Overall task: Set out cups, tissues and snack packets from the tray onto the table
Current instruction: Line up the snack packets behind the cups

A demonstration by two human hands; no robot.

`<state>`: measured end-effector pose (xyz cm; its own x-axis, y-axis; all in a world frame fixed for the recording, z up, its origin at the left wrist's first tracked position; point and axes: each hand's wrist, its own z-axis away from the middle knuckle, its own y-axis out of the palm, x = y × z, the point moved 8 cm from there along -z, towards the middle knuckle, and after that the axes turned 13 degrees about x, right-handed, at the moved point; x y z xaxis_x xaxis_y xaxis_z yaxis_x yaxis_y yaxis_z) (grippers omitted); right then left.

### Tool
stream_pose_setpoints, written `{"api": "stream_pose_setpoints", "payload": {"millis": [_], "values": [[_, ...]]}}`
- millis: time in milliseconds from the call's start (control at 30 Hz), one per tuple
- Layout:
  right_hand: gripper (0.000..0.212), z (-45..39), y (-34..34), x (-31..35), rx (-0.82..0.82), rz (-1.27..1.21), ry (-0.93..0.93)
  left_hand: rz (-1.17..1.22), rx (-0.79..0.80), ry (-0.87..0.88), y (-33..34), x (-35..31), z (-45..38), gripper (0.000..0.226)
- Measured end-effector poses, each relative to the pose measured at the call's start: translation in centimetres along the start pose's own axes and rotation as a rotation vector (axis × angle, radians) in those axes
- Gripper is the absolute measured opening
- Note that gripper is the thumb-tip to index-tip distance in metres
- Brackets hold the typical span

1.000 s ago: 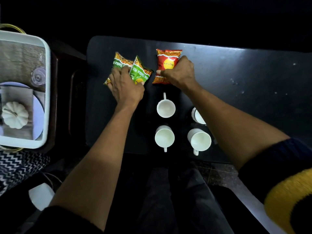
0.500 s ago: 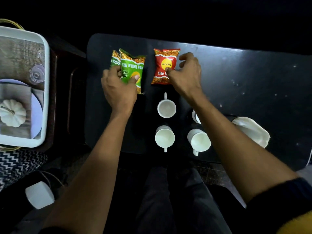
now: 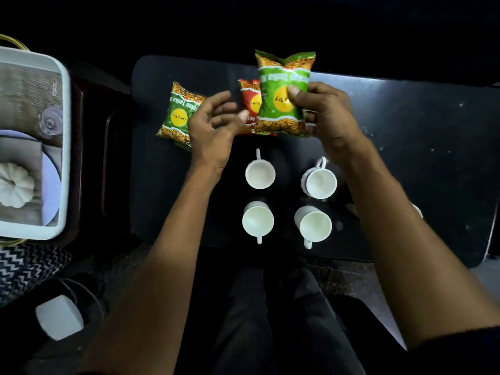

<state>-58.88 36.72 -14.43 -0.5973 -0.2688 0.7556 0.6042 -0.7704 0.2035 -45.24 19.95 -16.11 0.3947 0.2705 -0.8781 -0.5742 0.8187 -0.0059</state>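
The person is lifting a green snack packet (image 3: pixel 282 96) clear of the black table (image 3: pixel 405 136) with the right hand (image 3: pixel 328 117), and it is hanging upright in the air above the red snack packet (image 3: pixel 250 104), hiding most of it. The thumb is pressing on the packet's yellow roundel while the other fingers are curling round its right edge and back, so the packet is sitting pinched between thumb and fingers, its crimped top pointing away from the body. I take it that it is being held up like this to carry it across to a free spot to the right of the red one, making a row.

The left hand (image 3: pixel 213 125) is hovering just beside it, fingers loosely bent and gripping nothing, its heel covering a corner of a second green packet (image 3: pixel 178 115) that is lying flat on the table.

Nearer the body, four white cups (image 3: pixel 286 198) are standing upright in a two-by-two block, handles turned outward. The white tray (image 3: pixel 63 147) is sitting well off to the left.
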Motion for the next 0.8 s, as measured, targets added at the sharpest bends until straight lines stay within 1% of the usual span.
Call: {"api": "stream_pose_setpoints", "payload": {"millis": [67,100,167,200,267,300,367,433,500,600,633,667,767,800], "values": [[0.028,0.2,-1.5,-0.2,-0.011,0.040,0.018,-0.107,-0.151,-0.046,-2.1,0.9,-0.5,0.047],[0.025,0.3,-2.1,-0.2,-0.013,0.050,0.024,-0.201,-0.233,-0.068,-3.3,1.3,-0.7,0.048],[0.014,0.3,-3.1,-0.3,-0.014,0.066,0.032,-0.490,-0.365,-0.100,-5.4,1.3,-0.9,0.056],[0.011,0.3,-3.6,-0.4,-0.014,0.076,0.036,-0.647,-0.393,-0.116,-6.2,1.3,-1.2,0.066],[0.011,0.2,-4.4,-0.6,-0.022,0.106,0.047,-0.856,-0.364,-0.166,-7.3,1.7,-2.2,0.090],[0.011,0.0,-4.9,-0.9,-0.031,0.119,0.061,-0.910,-0.318,-0.202,-7.8,2.1,-2.8,0.099],[0.011,-0.4,-6.0,-1.4,-0.049,0.128,0.102,-0.967,-0.230,-0.276,-8.5,3.2,-3.8,0.110],[0.012,-1.0,-6.7,-2.2,-0.059,0.095,0.157,-0.985,-0.181,-0.330,-9.2,4.2,-4.4,0.110],[0.014,-1.4,-7.2,-3.0,-0.096,0.063,0.218,-1.000,-0.185,-0.344,-9.7,4.8,-4.5,0.103],[0.025,-1.6,-9.1,-4.3,-0.239,0.114,0.320,-1.013,-0.224,-0.316,-10.1,4.9,-4.5,0.091],[0.029,-1.7,-9.7,-4.2,-0.271,0.186,0.343,-1.009,-0.234,-0.309,-10.2,4.9,-4.5,0.088],[0.031,-1.9,-10.1,-3.8,-0.278,0.311,0.353,-1.005,-0.242,-0.303,-10.3,5.0,-4.5,0.087],[0.032,-2.7,-9.8,-1.2,-0.189,0.872,0.324,-0.990,-0.253,-0.294,-10.4,5.1,-4.4,0.085],[0.031,-2.9,-9.3,-0.3,-0.162,1.020,0.311,-0.977,-0.250,-0.288,-10.4,5.1,-4.4,0.085]]}}
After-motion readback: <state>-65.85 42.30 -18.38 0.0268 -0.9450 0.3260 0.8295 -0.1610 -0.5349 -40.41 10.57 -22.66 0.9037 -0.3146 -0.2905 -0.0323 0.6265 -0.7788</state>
